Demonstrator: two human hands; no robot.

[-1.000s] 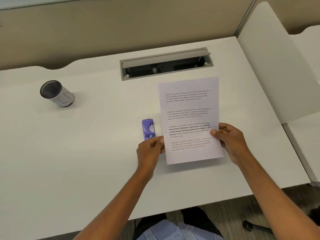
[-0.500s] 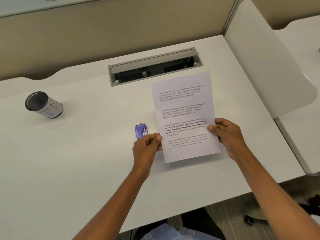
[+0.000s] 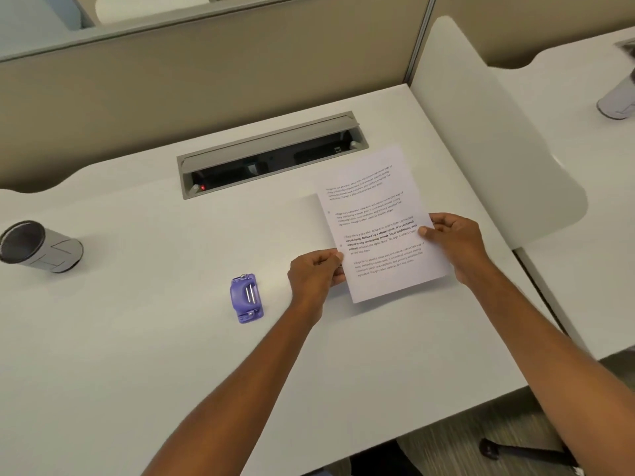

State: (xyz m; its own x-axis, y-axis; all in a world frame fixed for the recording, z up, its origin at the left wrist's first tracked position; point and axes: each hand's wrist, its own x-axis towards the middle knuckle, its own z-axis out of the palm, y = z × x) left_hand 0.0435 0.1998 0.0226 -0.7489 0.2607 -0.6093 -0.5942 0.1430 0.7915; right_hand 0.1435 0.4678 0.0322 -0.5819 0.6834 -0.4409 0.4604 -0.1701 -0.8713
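A white sheet of paper (image 3: pixel 378 214) with several printed paragraphs is held just above the white desk (image 3: pixel 137 355), tilted a little to the right. My left hand (image 3: pixel 314 278) pinches its lower left edge. My right hand (image 3: pixel 455 243) pinches its right edge, thumb on top of the text. A small purple stapler (image 3: pixel 246 298) lies on the desk to the left of my left hand, apart from it.
A grey cylindrical pen cup (image 3: pixel 37 247) lies on its side at the far left. An open cable tray (image 3: pixel 271 156) is set into the desk's back. A white divider panel (image 3: pixel 491 132) stands on the right, with another desk beyond it.
The paper and both hands have moved right and away from the stapler, which now lies well to the left of my left hand. The view has shifted too.
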